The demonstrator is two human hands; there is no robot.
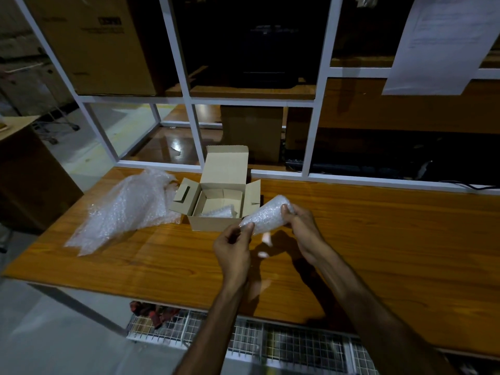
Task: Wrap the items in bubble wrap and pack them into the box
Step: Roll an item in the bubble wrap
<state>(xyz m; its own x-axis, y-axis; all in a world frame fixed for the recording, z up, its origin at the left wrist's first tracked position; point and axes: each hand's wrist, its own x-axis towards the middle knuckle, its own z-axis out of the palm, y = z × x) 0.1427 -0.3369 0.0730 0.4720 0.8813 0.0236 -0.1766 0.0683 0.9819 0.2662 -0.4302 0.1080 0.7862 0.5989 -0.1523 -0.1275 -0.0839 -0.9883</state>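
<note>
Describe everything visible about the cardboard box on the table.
The box is small, plain brown cardboard, standing upright and open on the wooden table. Its lid stands up at the back and its side flaps are spread outward. Inside lies a bubble-wrapped bundle beside cardboard dividers. A loose bubble wrap sheet lies against its left side. Neither hand touches it; the bundle they hold hangs just to its right.

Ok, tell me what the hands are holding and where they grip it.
A bubble-wrapped bundle: the left hand pinches its lower end, the right hand grips its upper end.
</note>
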